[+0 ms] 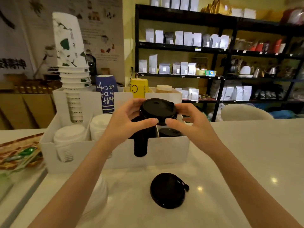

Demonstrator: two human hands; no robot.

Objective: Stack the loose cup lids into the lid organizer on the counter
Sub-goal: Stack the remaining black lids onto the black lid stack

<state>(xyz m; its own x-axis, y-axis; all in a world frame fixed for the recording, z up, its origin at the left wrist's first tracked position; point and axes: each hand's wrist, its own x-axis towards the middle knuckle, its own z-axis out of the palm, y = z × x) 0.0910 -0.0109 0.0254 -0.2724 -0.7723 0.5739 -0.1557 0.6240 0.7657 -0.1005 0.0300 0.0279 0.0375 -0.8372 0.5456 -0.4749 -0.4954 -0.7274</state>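
Note:
A black cup lid (157,110) is held level above the white lid organizer (171,150), over its black-lid compartments. My left hand (126,120) grips its left edge and my right hand (189,120) grips its right edge, thumbs meeting at the near rim. Below it a stack of black lids (140,142) fills one slot, and more black lids (170,132) lie in the slot to the right. White lids (69,139) fill the left slots. Another loose black lid (167,190) lies on the counter in front of the organizer.
Stacked paper cups (72,63), a blue cup stack (106,94) and a yellow cup (139,88) stand in the organizer's back row. Sugar packets on a tray (18,155) lie at the left. A stack of white lids (98,195) sits under my left forearm. Black shelves (213,51) stand behind.

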